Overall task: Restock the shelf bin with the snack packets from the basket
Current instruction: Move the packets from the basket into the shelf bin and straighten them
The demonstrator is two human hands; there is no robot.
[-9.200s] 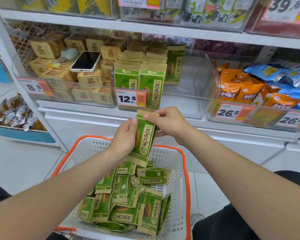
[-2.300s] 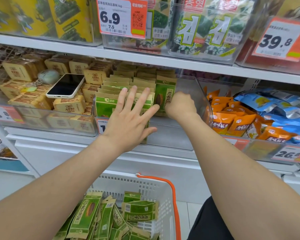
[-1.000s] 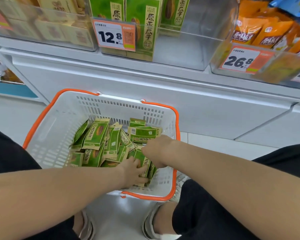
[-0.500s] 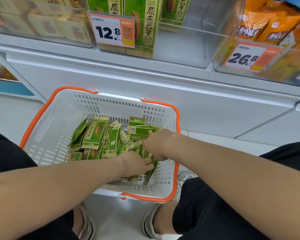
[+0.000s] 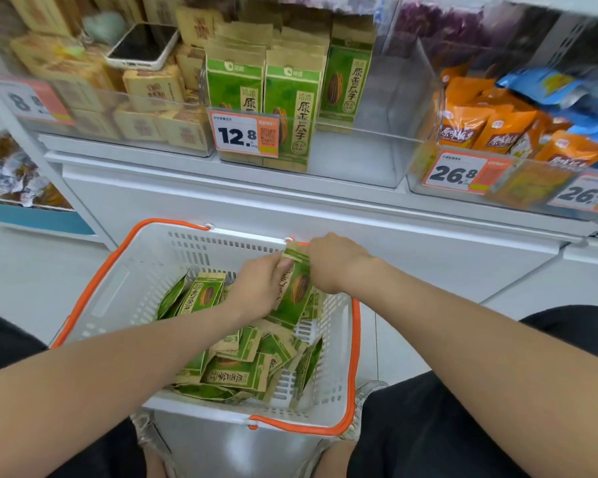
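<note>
A white basket with orange handles (image 5: pixel 118 291) sits on the floor below me, holding several green snack packets (image 5: pixel 235 374). Both hands hold a small upright stack of green packets (image 5: pixel 296 293) above the basket. My left hand (image 5: pixel 256 291) grips its left side and my right hand (image 5: pixel 332 263) pinches its top right. On the shelf above, the clear bin (image 5: pixel 377 160) holds upright rows of the same green packets (image 5: pixel 290 98) on its left; its right part is bare.
A phone (image 5: pixel 142 46) lies on tan boxes in the bin to the left. Orange and blue snack bags (image 5: pixel 497 125) fill the bin to the right. A price tag reading 12.8 (image 5: pixel 244 134) hangs on the green packets' bin. White cabinet front below the shelf.
Both hands have lifted a stack of green packets up out of the heap in the basket. The view has tilted up toward the shelf.
</note>
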